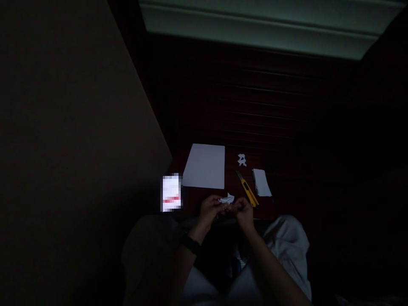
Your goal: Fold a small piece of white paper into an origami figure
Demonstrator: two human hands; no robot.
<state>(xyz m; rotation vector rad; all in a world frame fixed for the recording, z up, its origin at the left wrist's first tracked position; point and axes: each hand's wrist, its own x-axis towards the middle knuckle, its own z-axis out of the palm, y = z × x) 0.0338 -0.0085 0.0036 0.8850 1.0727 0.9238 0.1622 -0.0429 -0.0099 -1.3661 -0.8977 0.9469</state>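
A small piece of folded white paper [227, 198] with pointed tips is held above the front edge of the dark table. My left hand [209, 210] pinches it from the left between thumb and fingers. From the right, the curled fingers of my right hand [245, 213] close on its lower right edge; the exact contact is dim. A yellow utility knife [247, 190] lies just beyond my right hand, its blade end pointing away from me.
A large white paper sheet [205, 166] lies at the back left. Several small folded paper pieces [242, 160] sit behind the knife, and a stack of small white sheets [262, 182] to its right. A bright, pixelated rectangle [171, 192] stands at the left edge. A wall [127, 127] borders the left.
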